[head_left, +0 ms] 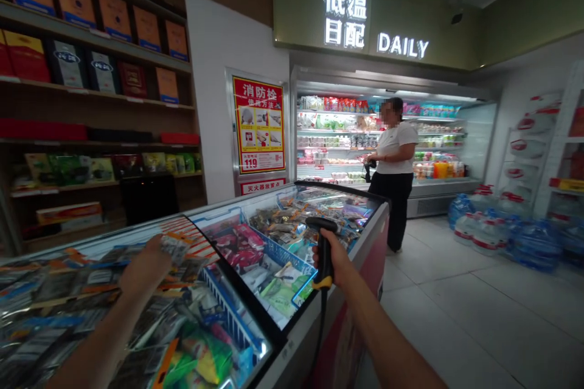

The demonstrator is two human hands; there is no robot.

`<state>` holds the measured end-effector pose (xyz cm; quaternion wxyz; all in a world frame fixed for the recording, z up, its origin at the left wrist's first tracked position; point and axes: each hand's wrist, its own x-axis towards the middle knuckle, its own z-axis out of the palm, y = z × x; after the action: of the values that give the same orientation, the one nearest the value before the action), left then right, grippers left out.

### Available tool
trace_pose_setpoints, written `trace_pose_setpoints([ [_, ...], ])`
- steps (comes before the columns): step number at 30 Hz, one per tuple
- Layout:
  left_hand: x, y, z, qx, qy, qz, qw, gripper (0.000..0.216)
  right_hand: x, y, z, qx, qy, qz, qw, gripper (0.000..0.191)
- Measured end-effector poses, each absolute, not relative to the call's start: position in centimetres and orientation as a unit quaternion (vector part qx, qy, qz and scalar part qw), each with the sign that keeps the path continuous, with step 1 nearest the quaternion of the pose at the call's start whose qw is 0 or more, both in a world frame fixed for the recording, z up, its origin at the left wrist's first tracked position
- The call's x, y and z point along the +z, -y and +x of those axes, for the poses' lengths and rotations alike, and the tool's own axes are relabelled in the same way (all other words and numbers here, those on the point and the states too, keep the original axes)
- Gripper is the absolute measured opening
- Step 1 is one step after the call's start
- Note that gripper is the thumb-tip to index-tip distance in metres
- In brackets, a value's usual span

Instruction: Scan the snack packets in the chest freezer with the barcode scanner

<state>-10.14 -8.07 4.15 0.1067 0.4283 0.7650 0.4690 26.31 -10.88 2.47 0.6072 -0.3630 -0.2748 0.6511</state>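
My right hand (335,255) is wrapped round the grip of a black and yellow barcode scanner (325,258), its cable hanging down beside the freezer. The scanner is held above the near edge of the chest freezer (378,237). My left hand (148,264) reaches over the left part of the freezer, its fingers closed on a small packet (177,247) with orange and pale printing. Most of the fingers are hidden behind the back of the hand. Under the left arm lie many wrapped packets (95,276), and a green and yellow packet (203,352) is nearer to me.
Blue baskets (230,310) divide the freezer's goods. A dark-framed glass lid edge (246,292) crosses its middle. A person (395,164) stands beyond it, by a lit dairy cooler (440,161). Large water bottles (533,243) stand right; shelves of boxes (68,67) are left.
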Motion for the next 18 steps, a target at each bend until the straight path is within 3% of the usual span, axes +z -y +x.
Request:
trace_pose_setpoints([
  [5,3.8,8.9,-10.8,0.318,-0.839,0.435,-0.071,0.033,2.0,10.5,26.7,0.653,0.27,-0.37,0.603,0.024],
  [9,4.4,7.3,-7.0,0.292,-0.808,0.49,-0.148,0.032,1.8,10.3,27.0,0.657,0.273,-0.368,0.599,0.023],
  [13,4.2,4.1,0.7,0.303,-0.73,0.61,-0.048,0.038,1.7,10.3,27.7,0.649,0.272,-0.368,0.607,0.022],
  [18,0.3,-0.1,9.7,0.356,-0.682,0.588,0.251,0.041,1.8,10.6,28.8,0.641,0.264,-0.376,0.615,0.022],
])
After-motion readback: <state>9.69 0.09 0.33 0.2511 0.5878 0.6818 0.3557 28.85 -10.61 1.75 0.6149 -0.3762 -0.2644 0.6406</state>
